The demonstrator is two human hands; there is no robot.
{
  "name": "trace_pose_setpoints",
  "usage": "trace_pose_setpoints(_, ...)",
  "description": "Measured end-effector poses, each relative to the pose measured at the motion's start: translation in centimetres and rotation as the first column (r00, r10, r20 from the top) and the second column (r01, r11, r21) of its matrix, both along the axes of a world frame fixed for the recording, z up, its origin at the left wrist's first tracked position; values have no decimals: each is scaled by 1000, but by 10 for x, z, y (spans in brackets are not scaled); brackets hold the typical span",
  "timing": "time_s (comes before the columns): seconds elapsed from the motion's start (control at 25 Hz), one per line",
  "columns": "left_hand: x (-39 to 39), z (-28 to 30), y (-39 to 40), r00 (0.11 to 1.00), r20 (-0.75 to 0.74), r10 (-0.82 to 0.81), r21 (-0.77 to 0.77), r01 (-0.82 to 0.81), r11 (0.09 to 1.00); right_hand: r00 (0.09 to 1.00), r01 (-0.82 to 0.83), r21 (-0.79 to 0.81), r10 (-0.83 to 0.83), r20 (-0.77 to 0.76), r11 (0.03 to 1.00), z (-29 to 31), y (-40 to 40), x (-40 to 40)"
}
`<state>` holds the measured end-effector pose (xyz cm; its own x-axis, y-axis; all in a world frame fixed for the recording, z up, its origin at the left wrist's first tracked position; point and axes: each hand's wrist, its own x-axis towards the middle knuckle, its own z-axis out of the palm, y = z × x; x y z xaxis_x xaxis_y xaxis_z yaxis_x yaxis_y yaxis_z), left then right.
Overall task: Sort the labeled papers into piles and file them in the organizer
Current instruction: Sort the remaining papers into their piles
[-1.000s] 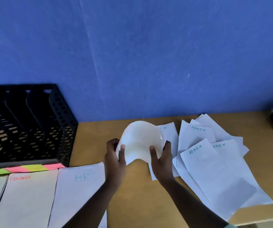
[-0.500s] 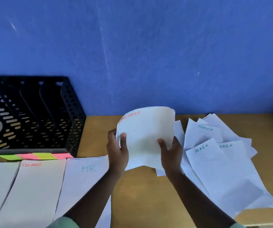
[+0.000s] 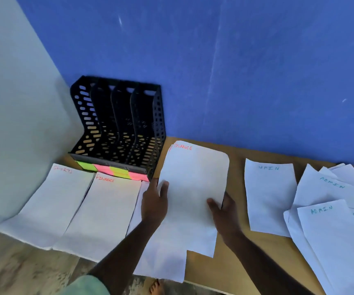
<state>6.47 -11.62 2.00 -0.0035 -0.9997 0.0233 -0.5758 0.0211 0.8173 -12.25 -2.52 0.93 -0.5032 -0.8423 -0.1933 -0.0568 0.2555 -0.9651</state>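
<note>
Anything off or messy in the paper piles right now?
Yes. The ADMIN sheets at right are fanned and overlapping, not squared. Both hands hold a FINANCE sheet away from the FINANCE pile.

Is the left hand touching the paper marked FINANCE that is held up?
Touching. The head view shows the left hand with its thumb lying over the left edge of the held FINANCE paper.

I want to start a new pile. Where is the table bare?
Bare table shows between the held Finance sheet and the single Admin sheet, and along the blue wall. Left, the piles below the organizer lie edge to edge; right, the loose Admin papers overlap.
</note>
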Motion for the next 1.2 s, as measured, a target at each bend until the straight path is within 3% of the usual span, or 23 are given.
trace_pose_setpoints(0.2, 89, -7, -8, 993, 70, 97, 104, -103, 989, 985, -147, 63, 140, 103, 987, -10, -18, 65)
trace_pose_setpoints(0.36, 137, -9, -13, 992, 96, 87, 184, -103, 977, 984, -158, 113, 146, 107, 981, -19, -33, 106)
trace_pose_setpoints(0.68, 204, -21, -29, 986, 5, 169, 289, -163, 943, 987, -162, 209, 153, 55, 964, -22, -63, 171)
trace_pose_setpoints(0.96, 246, -33, -45, 986, 124, 111, 278, -142, 950, 990, -133, 325, 109, 92, 936, -33, -69, 204)
trace_pose_setpoints(1.2, 272, -46, -68, 959, 246, 141, 296, -213, 931, 949, -229, 493, 304, -78, 839, -41, -62, 229)
